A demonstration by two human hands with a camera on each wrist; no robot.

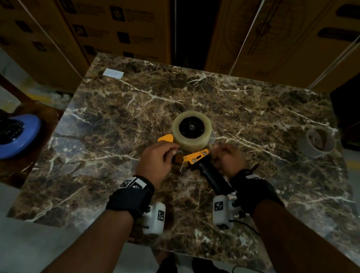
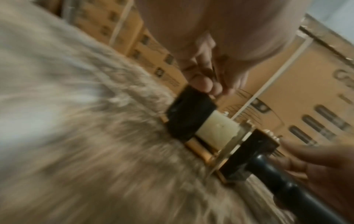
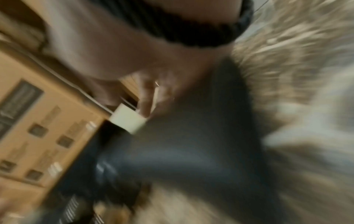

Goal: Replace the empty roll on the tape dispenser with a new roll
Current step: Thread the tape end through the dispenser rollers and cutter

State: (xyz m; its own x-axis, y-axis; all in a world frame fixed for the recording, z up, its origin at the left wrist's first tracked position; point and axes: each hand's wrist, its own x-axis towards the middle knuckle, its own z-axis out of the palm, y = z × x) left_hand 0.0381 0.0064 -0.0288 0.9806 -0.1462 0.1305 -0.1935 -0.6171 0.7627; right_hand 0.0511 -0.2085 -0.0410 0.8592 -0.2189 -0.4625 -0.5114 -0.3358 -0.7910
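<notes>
A yellow tape dispenser (image 1: 195, 157) with a black handle (image 1: 214, 179) lies on its side mid-table. A full, pale tape roll (image 1: 191, 129) sits on its hub. My left hand (image 1: 160, 159) curls its fingers (image 2: 203, 81) onto the dispenser's front end, by the black roller (image 2: 184, 116) and next to the tape roll (image 2: 216, 131). My right hand (image 1: 228, 159) rests against the frame where the handle starts. In the left wrist view its fingers (image 2: 306, 151) look fairly straight beside the handle (image 2: 277, 171). The grey empty core (image 1: 316, 143) stands near the table's right edge. The right wrist view is blurred.
The marble table (image 1: 268, 113) carries a white card (image 1: 113, 73) at its far left corner. A blue disc (image 1: 15, 136) rests on a wooden stool to the left. Stacked cardboard boxes (image 1: 121, 15) stand behind the table.
</notes>
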